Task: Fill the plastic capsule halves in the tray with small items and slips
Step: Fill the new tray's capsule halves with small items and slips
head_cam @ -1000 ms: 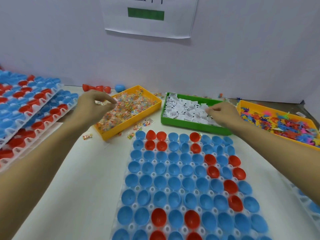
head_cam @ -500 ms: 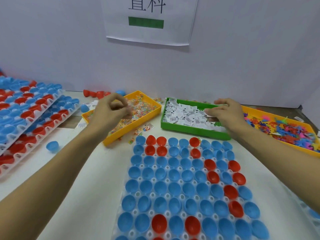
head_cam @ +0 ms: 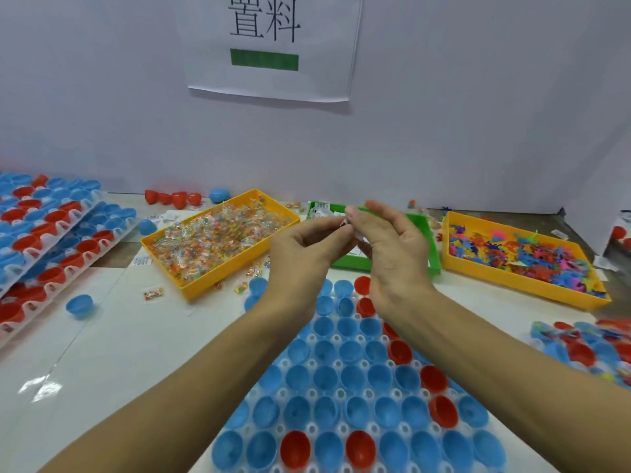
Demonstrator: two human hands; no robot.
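Mostly white table [head_cam: 112, 356], lavender wall [head_cam: 478, 97].

Both forearms reach forward and converge. Left hand [head_cam: 304, 249] and right hand [head_cam: 392, 240] meet at the fingertips, fingers curled, pinching together; the right thumb points upward.
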